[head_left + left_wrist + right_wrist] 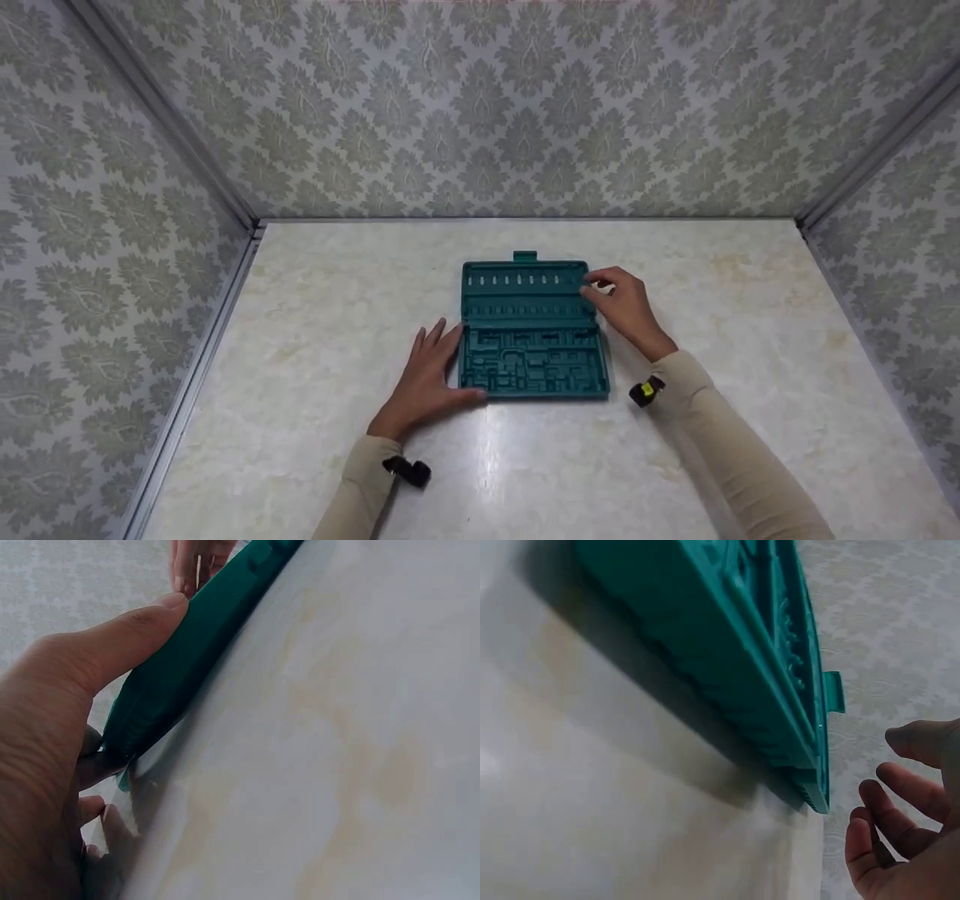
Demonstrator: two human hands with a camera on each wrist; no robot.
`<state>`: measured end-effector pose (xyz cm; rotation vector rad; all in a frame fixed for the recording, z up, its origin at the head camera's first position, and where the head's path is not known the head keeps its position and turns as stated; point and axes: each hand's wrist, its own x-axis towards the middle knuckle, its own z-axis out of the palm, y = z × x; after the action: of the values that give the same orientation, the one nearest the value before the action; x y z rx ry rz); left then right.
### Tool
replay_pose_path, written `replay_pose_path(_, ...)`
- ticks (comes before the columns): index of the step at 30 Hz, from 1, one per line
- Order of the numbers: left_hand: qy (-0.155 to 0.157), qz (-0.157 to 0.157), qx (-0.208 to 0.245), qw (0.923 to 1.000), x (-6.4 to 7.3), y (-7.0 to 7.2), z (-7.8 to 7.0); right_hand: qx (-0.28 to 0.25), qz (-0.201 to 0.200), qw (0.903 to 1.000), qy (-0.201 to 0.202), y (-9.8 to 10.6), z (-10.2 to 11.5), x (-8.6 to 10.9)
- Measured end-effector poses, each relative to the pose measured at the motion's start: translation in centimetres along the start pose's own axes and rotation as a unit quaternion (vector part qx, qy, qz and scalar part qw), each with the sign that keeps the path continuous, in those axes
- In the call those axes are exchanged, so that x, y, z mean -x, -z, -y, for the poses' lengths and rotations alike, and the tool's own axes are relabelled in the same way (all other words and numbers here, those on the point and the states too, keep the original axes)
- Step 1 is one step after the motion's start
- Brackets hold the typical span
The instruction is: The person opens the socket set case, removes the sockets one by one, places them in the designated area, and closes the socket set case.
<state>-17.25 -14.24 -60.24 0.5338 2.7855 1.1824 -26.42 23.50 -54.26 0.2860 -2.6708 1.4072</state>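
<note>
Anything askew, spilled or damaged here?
Nothing stands out. The green case sits open on the table, roughly square to its far edge, steadied by the left hand. No spill or break is visible; tiny cracks couldn't be ruled out.

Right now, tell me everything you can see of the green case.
The green case looks like moulded plastic and lies open on the pale, marbled table, its halves joined along a crosswise hinge line. The near half has varied recesses that look empty; the far half carries two rows of small slots, one with pale marks, and a latch tab on its far edge. The left hand touches its near left corner; the right hand is beside the far half, apart from it.
</note>
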Motion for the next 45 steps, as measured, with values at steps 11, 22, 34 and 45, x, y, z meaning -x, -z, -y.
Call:
replay_pose_path(11,0.005,0.000,-0.004,1.0000,0.1,-0.2,0.2,0.041,0.089,0.9950,0.023,-1.8,-0.3,-2.7)
replay_pose_path(22,0.027,0.006,-0.003,0.9996,0.4,-0.5,0.0,0.093,0.120,0.9874,0.045,-2.2,-0.4,-4.5)
replay_pose_path(34,-0.015,-0.003,-0.015,0.9998,0.2,-0.3,0.1,0.103,0.163,0.9811,0.015,-2.4,0.4,-5.5)
replay_pose_path(45,-0.010,-0.004,-0.009,0.9999,-0.2,0.0,0.0,0.051,0.144,0.9882,-0.016,-2.6,0.5,-5.9)
